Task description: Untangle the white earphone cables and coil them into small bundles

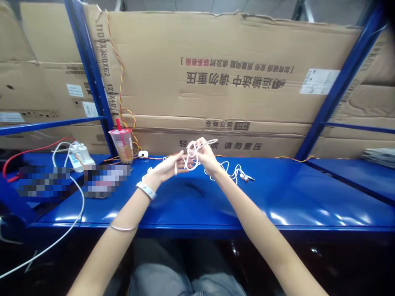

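Note:
Above the blue shelf, a white cable [193,151] is gathered in loops between my two hands. My right hand [207,159] has its fingers closed around the loops. From the left, my left hand [166,167] reaches in, its thumb and fingers on the cable and a short white length hanging by the fingers. More white cable shows behind the left wrist. Another white cable [240,172] lies loosely beyond my right wrist, with its plug ends on the shelf. Below my hands lie several thin dark strips [195,189], perhaps ties.
The blue shelf [277,193] has cardboard [240,45] behind it. At left stand a drink cup [121,144] with a red straw and a white power strip [80,156]. A blurred object [106,181] lies nearby. A white cord [82,201] hangs over the front edge.

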`<state>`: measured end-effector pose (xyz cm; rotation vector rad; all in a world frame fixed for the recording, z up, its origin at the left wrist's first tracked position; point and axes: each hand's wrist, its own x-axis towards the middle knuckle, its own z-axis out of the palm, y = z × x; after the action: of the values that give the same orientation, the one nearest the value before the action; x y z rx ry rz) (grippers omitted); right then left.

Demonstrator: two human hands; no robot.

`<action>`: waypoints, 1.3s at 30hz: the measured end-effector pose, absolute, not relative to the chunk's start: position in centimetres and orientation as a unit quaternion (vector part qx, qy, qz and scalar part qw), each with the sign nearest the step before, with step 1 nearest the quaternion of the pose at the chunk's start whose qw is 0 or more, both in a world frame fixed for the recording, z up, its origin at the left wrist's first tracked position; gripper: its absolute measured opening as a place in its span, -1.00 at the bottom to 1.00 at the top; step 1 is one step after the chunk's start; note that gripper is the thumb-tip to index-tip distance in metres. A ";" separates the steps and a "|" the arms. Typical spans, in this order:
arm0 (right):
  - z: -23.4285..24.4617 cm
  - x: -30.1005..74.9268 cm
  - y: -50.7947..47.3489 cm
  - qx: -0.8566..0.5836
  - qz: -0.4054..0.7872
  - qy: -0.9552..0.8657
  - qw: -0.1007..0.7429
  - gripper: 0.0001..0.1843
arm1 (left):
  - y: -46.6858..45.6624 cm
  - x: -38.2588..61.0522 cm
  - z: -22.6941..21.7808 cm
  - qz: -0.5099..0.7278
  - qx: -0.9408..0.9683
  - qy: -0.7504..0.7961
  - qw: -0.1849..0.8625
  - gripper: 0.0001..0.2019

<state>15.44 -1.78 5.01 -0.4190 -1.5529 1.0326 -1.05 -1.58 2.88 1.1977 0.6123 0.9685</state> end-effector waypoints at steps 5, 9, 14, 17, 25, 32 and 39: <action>5.4 15.8 -1.9 -0.199 0.392 -0.707 0.553 -0.50 | -1.0 -1.6 2.8 0.526 0.507 0.280 0.623 -0.81; 5.5 16.9 -0.6 -0.225 0.384 -0.628 0.638 -0.54 | -1.6 -2.5 3.2 0.433 0.578 0.325 0.610 -0.69; 5.5 17.5 0.8 -0.255 0.409 -0.529 0.699 -0.55 | -2.9 -1.1 2.8 0.295 0.732 0.331 0.518 -0.63; 5.6 17.6 1.2 -0.257 0.420 -0.477 0.728 -0.59 | -2.7 -0.3 2.2 0.278 0.761 0.355 0.468 -0.71; 6.1 22.1 1.7 -0.399 0.401 -0.465 0.681 -0.66 | -0.9 -3.2 3.9 0.570 0.523 0.241 0.585 -0.79; 4.9 24.9 1.9 -0.533 0.342 -0.688 0.354 -0.83 | -0.8 -4.6 5.0 0.684 0.284 0.129 0.660 -0.54; 3.6 27.8 3.0 -0.622 0.227 -0.643 0.385 -0.94 | 0.5 -6.6 4.8 0.750 0.200 0.084 0.624 -0.52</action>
<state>27.84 2.96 3.64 -1.5837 -1.6370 0.5791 -6.59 0.53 4.81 0.4587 0.1918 1.7225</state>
